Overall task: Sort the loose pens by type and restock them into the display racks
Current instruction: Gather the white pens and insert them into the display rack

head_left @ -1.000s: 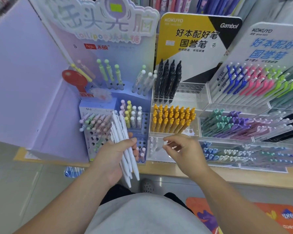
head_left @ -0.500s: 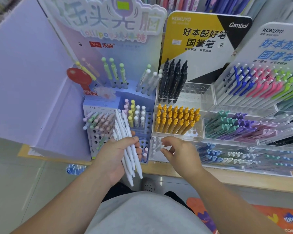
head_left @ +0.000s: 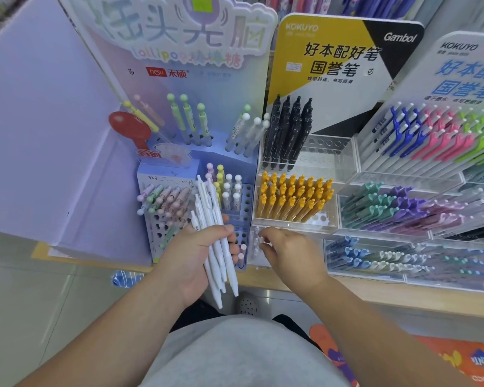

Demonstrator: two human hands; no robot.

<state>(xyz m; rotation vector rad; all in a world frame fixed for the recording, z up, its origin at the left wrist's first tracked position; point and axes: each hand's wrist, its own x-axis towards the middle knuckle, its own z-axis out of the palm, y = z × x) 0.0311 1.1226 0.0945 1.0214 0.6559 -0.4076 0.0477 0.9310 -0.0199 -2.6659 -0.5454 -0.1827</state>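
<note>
Wooden shop bench (head_left: 375, 296) carrying a row of pen display racks, seen from above by the person standing at it.

The person's left hand (head_left: 190, 263) grips a bundle of white pens (head_left: 208, 208). Fingers and thumb are curled round the barrels, with the clicker ends pointing up toward the racks and the tips pointing down. The bundle is held in the air in front of the purple rack (head_left: 246, 160).

The right hand (head_left: 294, 255) has curled fingers, with the fingertips at the lowest front compartment of the clear rack (head_left: 344, 160). It is not possible to tell whether they pinch a pen, as that spot is pale and blurred.

The purple rack is a stepped stand pierced with holes. Its top step holds green-topped pens (head_left: 189, 121) and white-topped pens (head_left: 249, 132), standing upright. A lower step holds a few pink, yellow and white ball-topped pens (head_left: 227, 188). A front block holds pastel pens (head_left: 165, 199) leaning left. The left hand hides part of this rack.

The clear rack holds black pens (head_left: 288, 129) at the left of its top tier. Yellow pens (head_left: 294, 196) are packed across the middle tier.

Further right, a tiered rack (head_left: 403, 177) holds pens with blue, pink and green clips. Teal and purple pens (head_left: 389, 208) sit below them. The lowest row is hazy behind plastic, and the frame edge cuts this rack off.
</note>
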